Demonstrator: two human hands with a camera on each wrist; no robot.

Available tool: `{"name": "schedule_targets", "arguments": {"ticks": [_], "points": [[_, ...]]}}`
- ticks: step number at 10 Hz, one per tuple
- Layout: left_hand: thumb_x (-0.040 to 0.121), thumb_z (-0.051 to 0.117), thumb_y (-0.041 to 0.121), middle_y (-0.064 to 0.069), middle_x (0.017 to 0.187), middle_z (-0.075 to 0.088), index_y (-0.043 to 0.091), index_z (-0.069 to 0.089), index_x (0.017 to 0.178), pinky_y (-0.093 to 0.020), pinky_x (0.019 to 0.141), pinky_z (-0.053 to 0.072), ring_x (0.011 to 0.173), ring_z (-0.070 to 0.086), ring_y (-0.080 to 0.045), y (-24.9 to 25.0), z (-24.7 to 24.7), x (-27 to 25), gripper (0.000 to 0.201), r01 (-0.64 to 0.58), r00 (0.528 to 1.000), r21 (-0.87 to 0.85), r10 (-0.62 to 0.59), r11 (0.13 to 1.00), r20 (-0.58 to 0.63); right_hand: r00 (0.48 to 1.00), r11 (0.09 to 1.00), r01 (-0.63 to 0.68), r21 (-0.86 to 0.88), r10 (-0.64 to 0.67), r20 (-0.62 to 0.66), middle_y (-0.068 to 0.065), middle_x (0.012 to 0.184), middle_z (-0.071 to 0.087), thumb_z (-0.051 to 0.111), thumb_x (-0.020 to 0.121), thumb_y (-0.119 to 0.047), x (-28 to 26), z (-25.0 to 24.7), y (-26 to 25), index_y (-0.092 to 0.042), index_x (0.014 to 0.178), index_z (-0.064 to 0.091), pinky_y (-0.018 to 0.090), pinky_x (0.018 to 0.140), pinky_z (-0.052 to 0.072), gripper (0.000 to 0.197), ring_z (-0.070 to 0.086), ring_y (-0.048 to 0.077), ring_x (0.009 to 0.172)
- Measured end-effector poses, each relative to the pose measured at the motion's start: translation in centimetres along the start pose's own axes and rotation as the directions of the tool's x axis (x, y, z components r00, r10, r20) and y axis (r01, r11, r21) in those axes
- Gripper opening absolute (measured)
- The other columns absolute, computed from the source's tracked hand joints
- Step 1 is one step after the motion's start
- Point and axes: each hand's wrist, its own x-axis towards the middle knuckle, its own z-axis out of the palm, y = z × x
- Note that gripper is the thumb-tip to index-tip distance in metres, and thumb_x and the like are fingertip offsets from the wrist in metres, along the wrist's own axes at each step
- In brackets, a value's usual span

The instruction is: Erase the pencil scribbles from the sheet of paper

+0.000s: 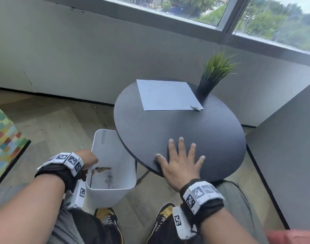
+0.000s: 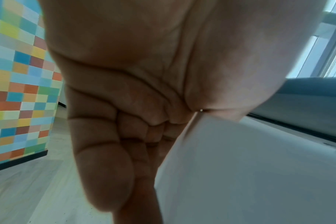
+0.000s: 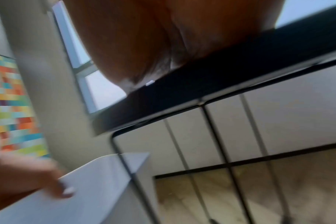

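The sheet of paper (image 1: 168, 95) lies flat on the far part of the round black table (image 1: 212, 134), beside a potted plant (image 1: 213, 74); no pencil marks can be made out on it from the head view. A small grey lump, probably the eraser or gathered crumbs (image 1: 196, 107), rests at the sheet's near right corner. The right hand (image 1: 181, 163) lies flat at the near table edge, fingers spread and straight, holding nothing. The left hand (image 1: 88, 160) grips the rim of a white bin (image 1: 113, 155) standing on the floor just beside the table, thumb inside and fingers down the outer wall. The step in hand appears to be clearing eraser debris into the bin. To do it well, hold the bin rim tight under the table edge, sweep with a flat palm in one slow pass toward the rim, and check the sheet afterwards for leftover marks.
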Motion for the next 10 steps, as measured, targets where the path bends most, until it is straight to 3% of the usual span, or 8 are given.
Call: {"name": "schedule_targets", "arguments": {"ticks": [1,2,3,4,6,8,9,10], "points": [[0.103,0.043,0.025,-0.014,0.134,0.060,0.006,0.057,0.134,-0.024,0.085,0.043,0.120,0.057,-0.027,0.2,0.1,0.1,0.038,0.006,1.000,0.009,-0.006,1.000,-0.016,0.924,0.924,0.381,-0.008,-0.381,0.040,-0.008,0.161,-0.018,0.012,0.088,-0.075,-1.5,1.3,-5.3,-0.033,0.153,-0.002,0.061,0.112,-0.014,0.078,-0.022,0.024,0.146],[0.103,0.044,0.022,-0.015,0.131,0.061,0.005,0.059,0.130,-0.024,0.078,0.039,0.118,0.059,-0.027,0.3,0.2,0.8,0.036,0.016,1.000,0.012,-0.016,1.000,-0.007,0.910,0.906,0.414,0.091,-0.411,-0.050,-0.009,0.162,-0.004,0.025,0.091,-0.071,0.6,0.1,-5.0,-0.032,0.154,0.004,0.056,0.117,-0.007,0.077,-0.012,0.015,0.149],[0.103,0.044,0.023,-0.015,0.132,0.061,0.007,0.059,0.130,-0.024,0.084,0.042,0.118,0.058,-0.027,0.3,0.6,1.5,0.035,0.039,0.999,0.039,-0.039,0.998,0.008,0.998,0.994,0.016,0.107,-0.010,-0.059,0.003,0.162,-0.011,0.023,0.089,-0.071,3.3,-0.7,-2.5,-0.023,0.154,0.003,0.058,0.115,-0.009,0.083,-0.018,0.025,0.147],[0.104,0.042,0.023,-0.015,0.131,0.062,0.005,0.060,0.128,-0.024,0.087,0.043,0.118,0.058,-0.027,0.9,0.3,1.6,0.035,0.060,0.998,0.071,-0.061,0.996,0.020,0.994,0.993,0.112,0.039,-0.112,0.002,0.011,0.160,-0.021,0.010,0.086,-0.076,3.1,0.1,-4.9,-0.021,0.154,-0.003,0.061,0.112,-0.015,0.089,-0.027,0.031,0.144],[0.103,0.044,0.039,-0.007,0.127,0.065,0.017,0.064,0.126,-0.030,0.097,0.048,0.114,0.062,-0.023,-0.3,0.6,3.2,0.037,0.018,0.999,0.015,-0.018,1.000,0.029,0.674,0.670,0.726,0.157,-0.738,0.033,0.002,0.163,0.005,0.027,0.090,-0.070,-1.4,1.5,-10.1,-0.025,0.154,0.009,0.051,0.119,-0.006,0.080,-0.007,0.018,0.149],[0.100,0.049,0.023,-0.015,0.133,0.061,0.003,0.062,0.126,-0.023,0.084,0.044,0.119,0.059,-0.027,-1.2,1.5,4.8,0.036,0.047,0.993,0.141,-0.063,0.989,0.105,0.797,0.671,0.604,0.430,-0.514,-0.316,-0.020,0.135,0.052,0.047,0.091,-0.058,-0.3,-2.7,0.6,-0.034,0.133,0.054,0.024,0.109,0.034,0.049,0.042,-0.003,0.130],[0.104,0.043,0.025,-0.016,0.143,0.052,0.002,0.055,0.136,-0.022,0.096,0.039,0.130,0.051,-0.026,-2.4,2.1,6.7,0.041,0.040,0.984,0.207,-0.074,0.978,0.160,0.913,0.818,0.367,0.443,-0.226,-0.339,-0.025,0.096,0.069,0.064,0.090,-0.037,1.1,-6.4,9.0,-0.044,0.103,0.068,0.009,0.081,0.044,0.015,0.064,-0.007,0.090],[0.096,0.050,0.037,-0.014,0.136,0.058,0.005,0.062,0.128,-0.023,0.094,0.043,0.123,0.057,-0.025,-4.1,2.5,10.5,0.046,0.066,0.967,0.287,-0.132,0.956,0.219,0.962,0.801,0.102,0.590,0.072,-0.265,-0.006,0.076,0.074,0.073,0.078,-0.052,3.4,-7.4,15.8,-0.038,0.100,0.070,0.020,0.063,0.051,0.026,0.068,0.012,0.060]]}}
